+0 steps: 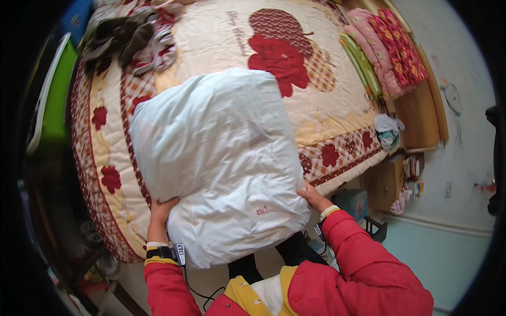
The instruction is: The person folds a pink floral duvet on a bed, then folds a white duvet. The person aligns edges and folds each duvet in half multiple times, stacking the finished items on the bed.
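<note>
A large, puffy white pillow [221, 158] with a faint blue tint lies over the near edge of the bed, its lower part hanging toward me. Soft creases run across it, and small reddish print marks its lower right. At its left side my left hand [163, 210] is closed on the edge, thumb on top and the other fingers hidden underneath. My right hand [315, 198] pinches the opposite edge, also with fingers partly out of sight. Under the pillow spreads a cream quilt [205, 42] with dark red flower patches and checked borders.
Brown and patterned clothes [124, 42] lie heaped at the far left. Folded pink and red bedding [387, 50] is stacked at the far right by a wooden headboard [421, 121]. A light blue cloth [388, 129] sits near the bed corner. A green-edged panel [58, 95] stands left.
</note>
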A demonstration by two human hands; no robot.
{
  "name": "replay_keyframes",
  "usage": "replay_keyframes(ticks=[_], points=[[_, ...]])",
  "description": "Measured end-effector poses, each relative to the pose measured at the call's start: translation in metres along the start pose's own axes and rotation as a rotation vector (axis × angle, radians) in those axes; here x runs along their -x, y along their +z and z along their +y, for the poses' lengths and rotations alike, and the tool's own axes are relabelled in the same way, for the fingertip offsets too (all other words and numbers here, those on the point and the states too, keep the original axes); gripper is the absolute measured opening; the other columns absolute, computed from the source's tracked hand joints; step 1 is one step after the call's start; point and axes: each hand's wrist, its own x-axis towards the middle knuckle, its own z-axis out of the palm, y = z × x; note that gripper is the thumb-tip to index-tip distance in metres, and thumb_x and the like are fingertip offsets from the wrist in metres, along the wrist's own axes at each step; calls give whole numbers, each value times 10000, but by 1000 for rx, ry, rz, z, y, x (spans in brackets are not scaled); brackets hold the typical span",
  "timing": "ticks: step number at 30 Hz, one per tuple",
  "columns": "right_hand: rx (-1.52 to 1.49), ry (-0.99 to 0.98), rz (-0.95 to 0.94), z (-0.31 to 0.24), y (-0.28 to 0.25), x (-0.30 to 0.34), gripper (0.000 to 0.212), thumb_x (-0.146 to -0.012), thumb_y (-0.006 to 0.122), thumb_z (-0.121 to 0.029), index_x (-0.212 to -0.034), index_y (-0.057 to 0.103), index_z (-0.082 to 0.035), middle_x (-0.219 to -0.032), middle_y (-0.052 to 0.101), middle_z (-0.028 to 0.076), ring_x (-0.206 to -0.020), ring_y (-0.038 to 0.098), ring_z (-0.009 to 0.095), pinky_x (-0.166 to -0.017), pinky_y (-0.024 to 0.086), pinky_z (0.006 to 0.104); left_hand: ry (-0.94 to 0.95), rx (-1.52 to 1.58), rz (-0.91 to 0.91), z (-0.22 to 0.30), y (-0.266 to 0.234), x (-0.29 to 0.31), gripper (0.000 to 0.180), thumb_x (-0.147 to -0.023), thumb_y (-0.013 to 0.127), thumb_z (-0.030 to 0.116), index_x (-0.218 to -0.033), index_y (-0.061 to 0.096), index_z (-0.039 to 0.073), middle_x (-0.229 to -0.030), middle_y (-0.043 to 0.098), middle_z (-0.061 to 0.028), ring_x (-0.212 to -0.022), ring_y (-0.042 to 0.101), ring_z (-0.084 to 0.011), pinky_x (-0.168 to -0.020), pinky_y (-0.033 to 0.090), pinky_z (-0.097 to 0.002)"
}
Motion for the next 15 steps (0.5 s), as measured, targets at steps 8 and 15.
replay_keyframes(ticks=[8, 15], points=[[-111, -105, -193, 25, -9, 5, 1046, -607, 895, -300, -1457, 343, -41, -1377, 501, 76, -1273, 448, 198, -1096, 328, 353, -210, 87, -20, 29, 12, 11, 648, -680, 768, 105, -1276, 539, -3, -1195, 618, -115, -1059, 593, -277, -937, 468, -356], [34, -113, -97, -7, -7, 6, 923, -592, 877, -124, -1394, 431, -20, -1254, 608, 86, -1172, 542, 205, -1046, 397, 333, -292, 545, -106, 118, 64, 142, 401, -877, 584, 290, -1192, 613, 43, -1172, 649, -89, -1068, 615, -230, -936, 480, -340]])
